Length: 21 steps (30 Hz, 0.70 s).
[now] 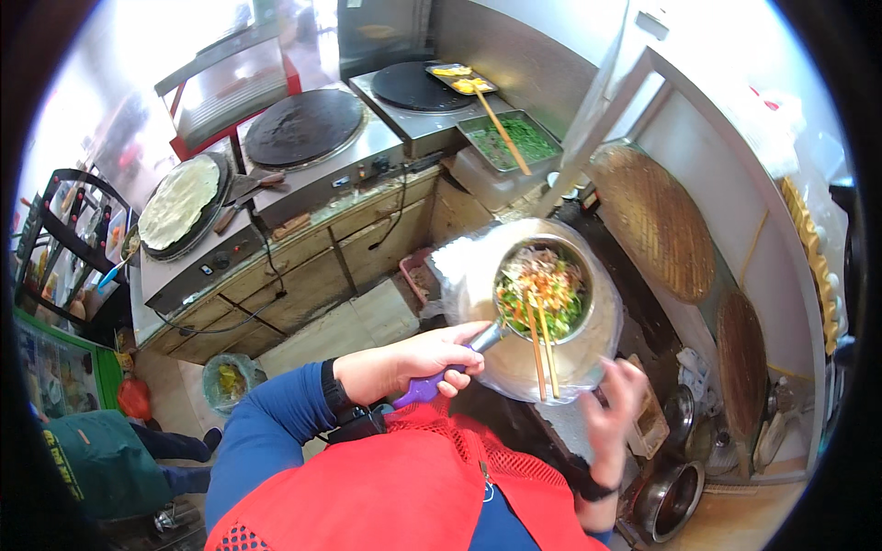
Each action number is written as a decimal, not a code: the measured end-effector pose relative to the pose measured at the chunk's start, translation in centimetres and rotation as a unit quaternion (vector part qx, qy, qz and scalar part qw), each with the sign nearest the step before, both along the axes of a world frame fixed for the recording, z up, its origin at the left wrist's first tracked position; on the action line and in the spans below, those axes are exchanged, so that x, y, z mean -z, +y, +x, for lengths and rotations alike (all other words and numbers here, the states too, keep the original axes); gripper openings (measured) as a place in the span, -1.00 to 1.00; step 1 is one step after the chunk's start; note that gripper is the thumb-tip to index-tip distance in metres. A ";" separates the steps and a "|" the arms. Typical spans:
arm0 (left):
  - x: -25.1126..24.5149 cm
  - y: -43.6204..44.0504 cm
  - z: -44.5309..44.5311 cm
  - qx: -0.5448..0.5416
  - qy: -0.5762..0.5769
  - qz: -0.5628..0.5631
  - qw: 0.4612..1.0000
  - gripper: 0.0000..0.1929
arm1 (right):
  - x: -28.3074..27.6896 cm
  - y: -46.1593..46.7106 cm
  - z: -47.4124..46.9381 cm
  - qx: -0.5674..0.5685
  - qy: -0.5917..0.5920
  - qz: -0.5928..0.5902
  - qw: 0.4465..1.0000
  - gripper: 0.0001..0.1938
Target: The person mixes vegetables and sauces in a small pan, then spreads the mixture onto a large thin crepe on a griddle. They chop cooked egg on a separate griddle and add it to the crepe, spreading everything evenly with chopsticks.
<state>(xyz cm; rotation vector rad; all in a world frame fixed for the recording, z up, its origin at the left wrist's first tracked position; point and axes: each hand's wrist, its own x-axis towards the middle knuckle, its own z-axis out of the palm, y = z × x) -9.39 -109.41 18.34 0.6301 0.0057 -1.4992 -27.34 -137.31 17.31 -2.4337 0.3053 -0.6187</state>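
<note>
My left hand [444, 361] is closed around the purple handle [420, 389] of a round metal pan [590, 303]. A mix of chopped greens, shredded vegetables and orange-red bits [541, 282] fills the pan. A pair of wooden chopsticks [541, 351] leans in the mix, tips down, with the other ends over the rim towards me. Beneath the pan is a pale round stack [482, 289] in clear plastic, perhaps flatbreads. To the right of the chopsticks, my right hand [615, 410] is raised and blurred, fingers apart, holding nothing visible.
A flatbread [179, 203] lies on the left griddle; two dark griddles [303, 127] [413, 86] stand beyond. At the back are a tray of yellow food [475, 86] and a tray of chopped greens [510, 141]. A co-worker in a green apron [103, 461] is lower left.
</note>
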 end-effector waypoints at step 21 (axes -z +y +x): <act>-0.2 27.4 8.0 -0.382 -0.019 0.139 0.913 -0.27 | -1.1 31.7 38.0 -0.479 0.133 0.387 0.777 -0.88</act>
